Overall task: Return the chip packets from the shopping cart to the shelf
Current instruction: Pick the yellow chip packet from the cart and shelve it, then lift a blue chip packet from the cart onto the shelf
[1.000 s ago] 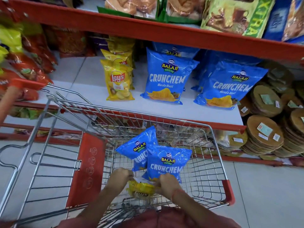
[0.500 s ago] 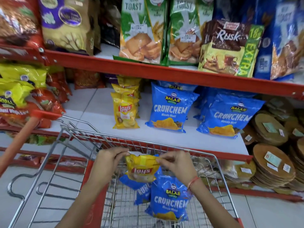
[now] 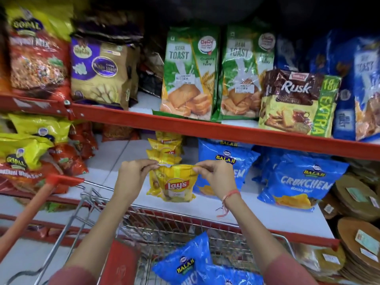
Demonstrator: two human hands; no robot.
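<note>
A yellow Lay's chip packet point(image 3: 174, 182) hangs upright over the white shelf point(image 3: 115, 161), held by its top corners. My left hand point(image 3: 133, 175) pinches the left corner and my right hand point(image 3: 218, 177) pinches the right one. Directly behind it stands a row of matching yellow Lay's packets point(image 3: 164, 149). Two blue Balaji Crunchem packets point(image 3: 191, 262) lie in the wire shopping cart point(image 3: 156, 223) below my arms. More blue Crunchem packets point(image 3: 302, 179) stand on the shelf to the right.
The red shelf edge point(image 3: 205, 128) above carries toast packets point(image 3: 189, 75) and a Rusk pack point(image 3: 296, 99). Yellow and red snack bags point(image 3: 30, 153) fill the left. Round brown stacks point(image 3: 357, 249) sit at right. The cart's red handle point(image 3: 41, 194) juts up at left.
Both hands lifted the Lay's packet out of the cart and carried it up and forward to the shelf, in front of the Lay's row. My view tilted upward.
</note>
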